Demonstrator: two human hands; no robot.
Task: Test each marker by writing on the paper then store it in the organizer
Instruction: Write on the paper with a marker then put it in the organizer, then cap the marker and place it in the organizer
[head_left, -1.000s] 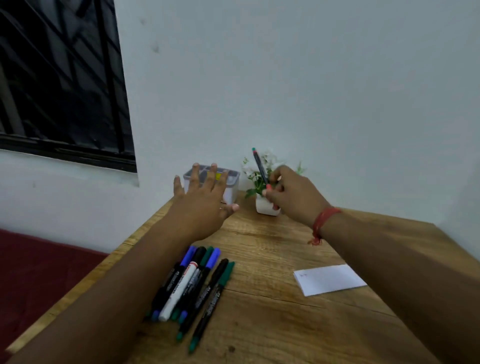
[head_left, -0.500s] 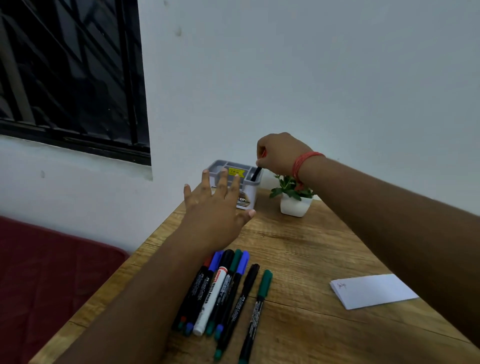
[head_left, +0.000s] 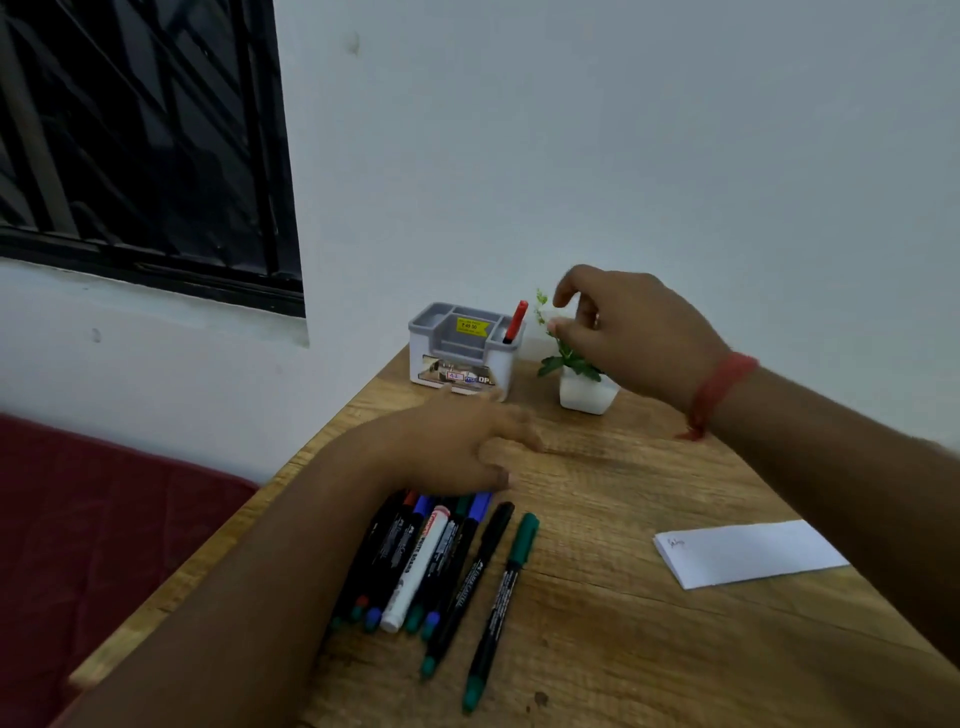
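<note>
Head view shows your right hand (head_left: 634, 332) loosely open and empty, one marker (head_left: 515, 322) in the organizer (head_left: 462, 358), eight waiting.

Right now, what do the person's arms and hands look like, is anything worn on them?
Both forearms are bare, with no sleeves in view. The right hand has a red thread band tied round its wrist, with a short loose end hanging from it. The left hand is blurred in the head view; no ring, watch or band can be made out on it, and neither hand wears a glove.
</note>
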